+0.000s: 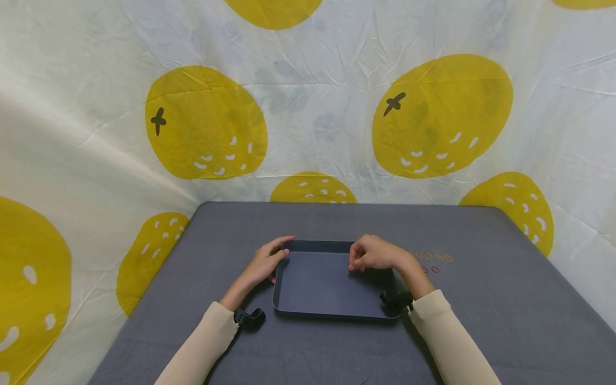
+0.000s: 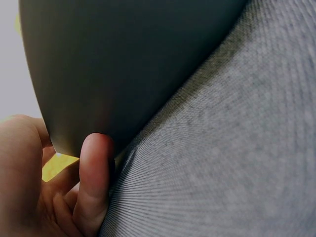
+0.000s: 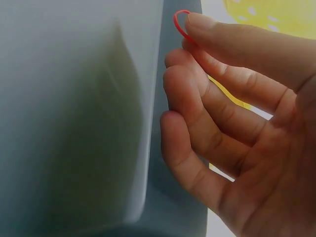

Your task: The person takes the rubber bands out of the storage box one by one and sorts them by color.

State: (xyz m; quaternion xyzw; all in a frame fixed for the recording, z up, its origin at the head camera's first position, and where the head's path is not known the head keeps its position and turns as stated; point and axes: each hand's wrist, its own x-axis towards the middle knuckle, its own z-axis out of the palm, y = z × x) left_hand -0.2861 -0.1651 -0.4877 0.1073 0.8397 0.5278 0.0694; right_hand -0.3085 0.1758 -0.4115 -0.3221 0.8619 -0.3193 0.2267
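A dark grey rectangular tray with low walls lies on the table. My left hand grips its left side near the far corner, thumb at the rim and the other fingers along the outer wall. In the left wrist view, a fingertip presses close to the tray's outside wall. My right hand is over the far right part of the tray. Between its thumb and forefinger it pinches a thin red rubber band, with the remaining fingers curled in below.
Right of the tray, behind my right forearm, lie several orange rubber bands in a row. Closer in are red rubber bands, partly hidden by the arm. A grey cloth covers the table; a fruit-patterned curtain hangs behind.
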